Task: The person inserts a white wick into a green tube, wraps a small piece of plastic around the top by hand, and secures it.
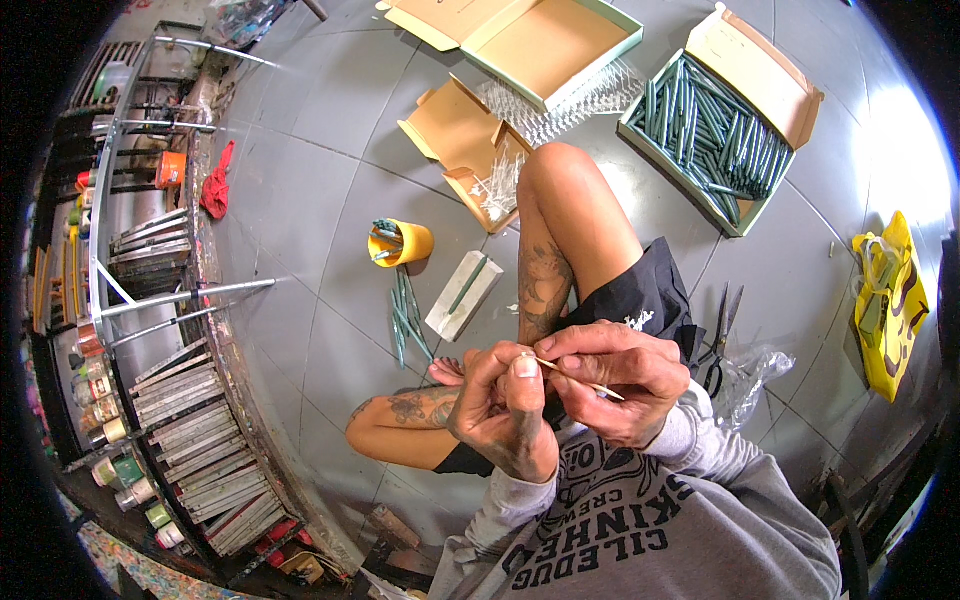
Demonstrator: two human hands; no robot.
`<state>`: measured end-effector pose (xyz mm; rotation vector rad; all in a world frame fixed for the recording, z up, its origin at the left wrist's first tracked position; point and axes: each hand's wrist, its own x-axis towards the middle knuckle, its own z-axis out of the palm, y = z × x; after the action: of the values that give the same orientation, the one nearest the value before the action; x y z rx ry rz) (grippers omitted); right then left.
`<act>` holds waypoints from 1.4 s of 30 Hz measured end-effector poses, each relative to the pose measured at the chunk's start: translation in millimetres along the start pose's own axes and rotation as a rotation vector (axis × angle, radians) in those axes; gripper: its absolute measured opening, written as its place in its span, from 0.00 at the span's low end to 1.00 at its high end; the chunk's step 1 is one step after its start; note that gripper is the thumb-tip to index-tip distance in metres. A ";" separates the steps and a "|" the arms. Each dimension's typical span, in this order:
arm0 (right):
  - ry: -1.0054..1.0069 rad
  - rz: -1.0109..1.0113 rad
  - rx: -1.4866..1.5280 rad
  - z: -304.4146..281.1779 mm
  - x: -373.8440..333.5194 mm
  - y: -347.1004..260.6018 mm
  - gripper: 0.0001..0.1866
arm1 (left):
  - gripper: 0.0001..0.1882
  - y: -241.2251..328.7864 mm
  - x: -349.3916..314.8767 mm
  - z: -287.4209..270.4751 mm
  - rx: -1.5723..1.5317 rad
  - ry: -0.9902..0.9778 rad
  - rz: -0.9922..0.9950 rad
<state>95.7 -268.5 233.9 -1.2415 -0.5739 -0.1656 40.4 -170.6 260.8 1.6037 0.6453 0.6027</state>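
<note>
Two hands: both are raised in front of the chest, close together, above the crossed legs.
Stick: one thin pale stick (pixel 578 378) is held between the hands; its long axis runs from upper left to lower right, tilted slightly downward toward the person's right.
Left hand: the left hand (pixel 502 408) is curled, thumb and forefinger pinched on the stick's left end; it is the nearer one to that tip.
Right hand: the right hand (pixel 617 380) is closed around the middle of the stick, the far end being seen to poke out past the fingers at lower right.
Floor: the grey tiled floor (pixel 330 150) carries everything else; no tabletop is seen.
Yellow cup: one yellow cup (pixel 401 243) stands ahead and to the left of the hands, well apart, with green sticks in it.
Loose green sticks: a small bundle (pixel 405 315) lies just beside a white block (pixel 463 294); the number cannot be told exactly.
White block: one, with a single green stick laid along it.
Boxes: three open cardboard boxes are counted further ahead; the right box (pixel 722 125) is filled with many green sticks, the middle box (pixel 550 45) is seen bare inside, the small box (pixel 465 140) holds clear bits.
Scissors: one pair (pixel 722 325) lies near the right knee.
Yellow bag: one (pixel 888 300), far right.
</note>
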 end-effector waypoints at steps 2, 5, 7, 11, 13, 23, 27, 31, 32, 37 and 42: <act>0.001 -0.001 0.005 0.6 0.0 0.1 0.11 | 0.16 -0.3 0.1 1.3 -0.010 0.017 -0.008; 0.004 -0.005 0.010 1.4 0.1 0.7 0.11 | 0.16 -0.4 0.2 1.1 -0.008 0.017 -0.005; 0.001 -0.002 0.007 0.9 0.0 0.5 0.11 | 0.16 -0.7 0.3 -0.1 -0.002 0.009 -0.001; 0.004 -0.011 0.016 1.3 -0.2 1.0 0.11 | 0.16 -1.8 0.7 -0.4 0.012 0.005 0.024; 0.004 -0.010 0.017 1.4 -0.1 0.9 0.11 | 0.16 -1.9 0.9 -0.2 0.016 0.004 0.032; 0.011 0.005 -0.005 1.4 -1.5 -0.6 0.11 | 0.16 1.4 0.4 1.4 0.028 0.004 0.038; 0.028 0.019 -0.013 2.4 -2.2 -2.1 0.10 | 0.16 0.3 0.4 -1.2 0.030 -0.017 0.029; 0.045 0.016 -0.011 3.9 -3.9 -0.8 0.10 | 0.16 2.3 0.2 1.1 0.037 0.008 0.022; 0.043 0.017 -0.008 3.9 -3.4 -0.9 0.10 | 0.16 1.8 0.0 1.3 0.037 0.015 0.023; 0.066 0.058 0.035 5.6 -4.0 0.4 0.10 | 0.16 1.6 1.2 0.8 0.040 0.002 0.049; 0.084 0.152 0.102 6.6 -5.3 -1.1 0.08 | 0.17 0.4 2.6 -0.3 0.051 -0.016 0.059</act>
<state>88.7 -263.8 233.6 -1.1685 -0.4083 -0.0594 42.1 -168.5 261.3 1.6780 0.6071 0.6202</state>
